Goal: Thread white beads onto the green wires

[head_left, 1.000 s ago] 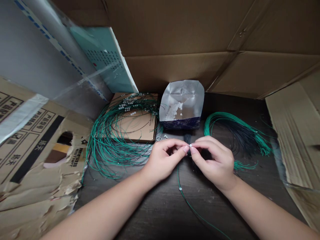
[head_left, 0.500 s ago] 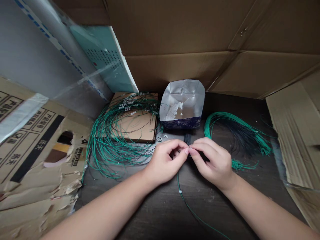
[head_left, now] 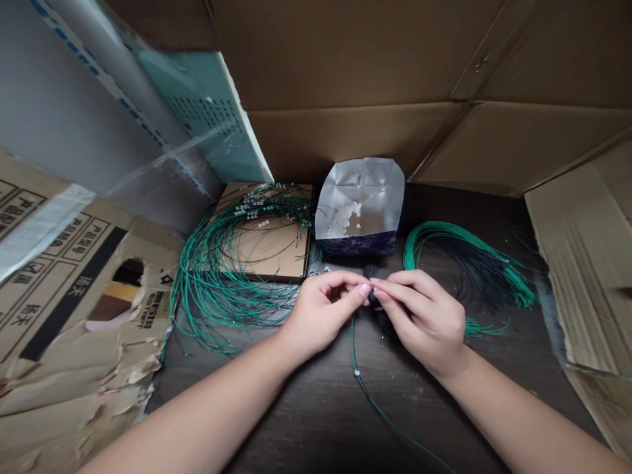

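Note:
My left hand is closed in a pinch on a thin green cord, which hangs from under it toward the lower right. A white bead sits on that cord below my hands. My right hand is also pinched, its fingertips on a tiny white piece that looks like a bead. Both hands' fingertips almost meet. Behind and beneath them lies a dark bundle of strands, partly hidden by the fingers.
An opened silver pouch of white beads stands behind my hands. Left of it, beaded green cords spread over a cardboard box. A green and black cord bundle lies right. Cardboard walls enclose the dark tabletop.
My fingertips have shifted slightly left and up, and the right hand has turned a little, showing more of the dark bundle. The bead on the hanging cord is slightly higher.

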`<state>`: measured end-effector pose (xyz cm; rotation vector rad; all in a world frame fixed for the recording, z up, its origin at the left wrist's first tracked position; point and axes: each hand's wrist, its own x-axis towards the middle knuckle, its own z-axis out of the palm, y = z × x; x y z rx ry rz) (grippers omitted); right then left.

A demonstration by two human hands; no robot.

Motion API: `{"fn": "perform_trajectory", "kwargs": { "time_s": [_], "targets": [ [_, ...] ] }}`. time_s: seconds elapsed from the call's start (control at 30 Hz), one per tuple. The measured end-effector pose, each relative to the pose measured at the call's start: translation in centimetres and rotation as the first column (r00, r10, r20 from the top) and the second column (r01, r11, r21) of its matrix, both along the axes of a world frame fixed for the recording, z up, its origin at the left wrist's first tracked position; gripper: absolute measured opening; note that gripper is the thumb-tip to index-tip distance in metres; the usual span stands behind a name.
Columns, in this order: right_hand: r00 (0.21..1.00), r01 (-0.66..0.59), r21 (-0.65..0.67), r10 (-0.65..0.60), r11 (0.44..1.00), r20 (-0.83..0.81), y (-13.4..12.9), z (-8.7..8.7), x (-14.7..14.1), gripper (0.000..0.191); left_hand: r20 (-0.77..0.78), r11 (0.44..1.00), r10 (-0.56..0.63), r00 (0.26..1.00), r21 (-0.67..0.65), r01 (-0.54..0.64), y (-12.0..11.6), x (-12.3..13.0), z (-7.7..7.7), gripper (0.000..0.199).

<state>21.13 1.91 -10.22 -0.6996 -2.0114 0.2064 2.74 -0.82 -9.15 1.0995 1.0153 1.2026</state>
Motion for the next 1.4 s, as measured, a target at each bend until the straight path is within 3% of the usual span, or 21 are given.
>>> {"fn": "perform_trajectory", "kwargs": {
  "time_s": [0.27,0.63,0.73,0.97,1.4],
  "targets": [
    [1.0,-0.007,0.009,0.007,1.0,-0.008,-0.19,-0.05,0.21,0.015,0.015,0.999,-0.029,0.999,-0.013,0.029,-0.1,0.01,0.09,0.024],
    [0.995,0.019,0.174,-0.037,0.985,0.098,-0.49,0.03,0.39,0.016,0.024,0.999,-0.021,0.999,-0.032,0.021,-0.15,0.05,0.2,0.036],
    [0.994,0.031,0.168,-0.048,0.985,0.101,-0.45,0.05,0.33,0.016,0.021,0.999,-0.025,0.999,-0.034,0.026,-0.1,0.01,0.32,0.037],
    [0.996,0.03,0.137,-0.041,0.99,0.079,-0.49,0.25,0.29,0.013,-0.02,0.998,-0.034,0.999,-0.046,0.033,-0.15,-0.09,0.4,0.037],
    [0.985,0.032,0.215,-0.067,0.976,0.156,-0.43,0.0,0.32,0.016,-0.021,0.999,-0.024,1.0,-0.039,0.023,-0.09,-0.15,0.38,0.033]
  ]
}}
